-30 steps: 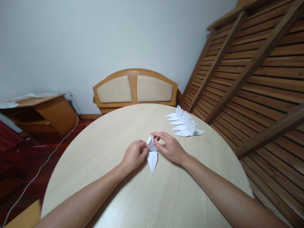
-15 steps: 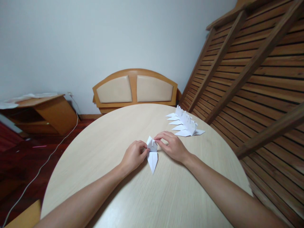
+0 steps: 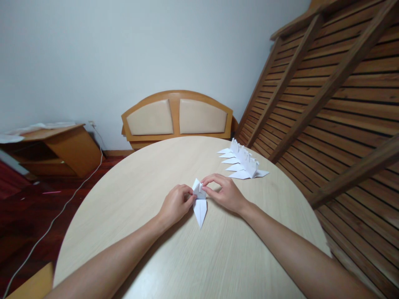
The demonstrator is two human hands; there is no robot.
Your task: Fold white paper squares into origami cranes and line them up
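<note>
A white folded paper crane (image 3: 200, 211) is over the middle of the round table, one pointed wing lying toward me. My left hand (image 3: 177, 202) pinches its left side between thumb and fingers. At the upper right of the fold, my right hand (image 3: 225, 193) has its index finger and thumb closed on a small paper tip. The fingertips partly cover the creases there. Farther back on the right stand several similar white paper cranes (image 3: 246, 162), lined up close together with their wings spread to the sides.
The pale round table (image 3: 131, 195) fills the foreground. Behind it is a wooden headboard (image 3: 176, 112) with cream panels. Large wooden slats (image 3: 330, 104) lean along the right. At left are a low wooden desk (image 3: 71, 145) and a white cable (image 3: 67, 203) on the dark red floor.
My right fingers have shifted very slightly left and down against the paper tip. My left hand and the row of cranes look the same.
</note>
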